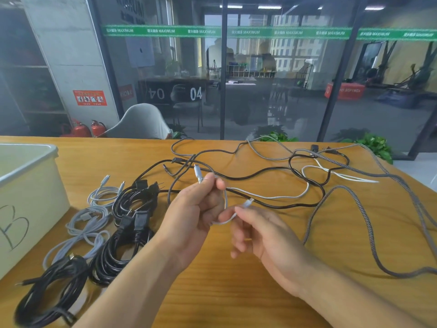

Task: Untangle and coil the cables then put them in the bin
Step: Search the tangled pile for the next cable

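My left hand (198, 209) grips a thin white cable (272, 197) near its plug, which sticks up above my fingers. My right hand (257, 235) pinches the same white cable a short way along, with a small loop between the two hands. The cable runs right across the table (236, 280) into a tangle of black cable (260, 172) and grey braided cable (364, 223). Coiled black cables (123, 237) and coiled light grey cables (89, 223) lie at the left. The pale bin (28, 192), marked B, stands at the far left.
Another white cable (340, 175) lies loose at the far right among the tangle. The table's far edge meets a glass wall; a white chair (142, 121) stands behind it. Loose cables spread over the right half of the table.
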### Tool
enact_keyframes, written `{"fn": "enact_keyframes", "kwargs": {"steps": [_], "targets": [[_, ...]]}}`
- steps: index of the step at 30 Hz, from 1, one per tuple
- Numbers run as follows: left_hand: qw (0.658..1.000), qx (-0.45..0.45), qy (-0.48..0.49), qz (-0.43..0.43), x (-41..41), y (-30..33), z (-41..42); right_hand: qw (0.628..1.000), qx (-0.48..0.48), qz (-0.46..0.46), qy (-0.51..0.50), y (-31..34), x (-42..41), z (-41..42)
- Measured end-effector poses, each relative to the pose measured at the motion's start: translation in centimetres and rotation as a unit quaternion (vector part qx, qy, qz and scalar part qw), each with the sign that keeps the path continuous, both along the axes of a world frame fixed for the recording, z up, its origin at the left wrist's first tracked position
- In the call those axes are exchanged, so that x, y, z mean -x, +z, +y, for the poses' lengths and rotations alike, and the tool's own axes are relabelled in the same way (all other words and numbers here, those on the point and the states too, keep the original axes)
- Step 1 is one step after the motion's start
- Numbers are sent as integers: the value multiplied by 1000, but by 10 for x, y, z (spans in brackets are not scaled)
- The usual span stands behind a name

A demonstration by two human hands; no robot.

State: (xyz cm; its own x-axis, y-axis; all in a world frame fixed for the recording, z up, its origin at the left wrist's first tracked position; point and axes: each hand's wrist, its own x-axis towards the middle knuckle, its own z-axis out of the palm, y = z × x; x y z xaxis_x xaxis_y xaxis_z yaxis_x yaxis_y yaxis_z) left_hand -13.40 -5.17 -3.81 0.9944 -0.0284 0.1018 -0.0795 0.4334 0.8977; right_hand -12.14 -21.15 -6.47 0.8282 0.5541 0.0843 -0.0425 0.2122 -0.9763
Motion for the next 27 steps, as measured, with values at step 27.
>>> {"fn": "enact_keyframes", "kwargs": {"steps": [27], "targets": [[988, -114, -87, -58, 3, -3, -10, 991, -15, -42, -130, -3, -1, 4]]}}
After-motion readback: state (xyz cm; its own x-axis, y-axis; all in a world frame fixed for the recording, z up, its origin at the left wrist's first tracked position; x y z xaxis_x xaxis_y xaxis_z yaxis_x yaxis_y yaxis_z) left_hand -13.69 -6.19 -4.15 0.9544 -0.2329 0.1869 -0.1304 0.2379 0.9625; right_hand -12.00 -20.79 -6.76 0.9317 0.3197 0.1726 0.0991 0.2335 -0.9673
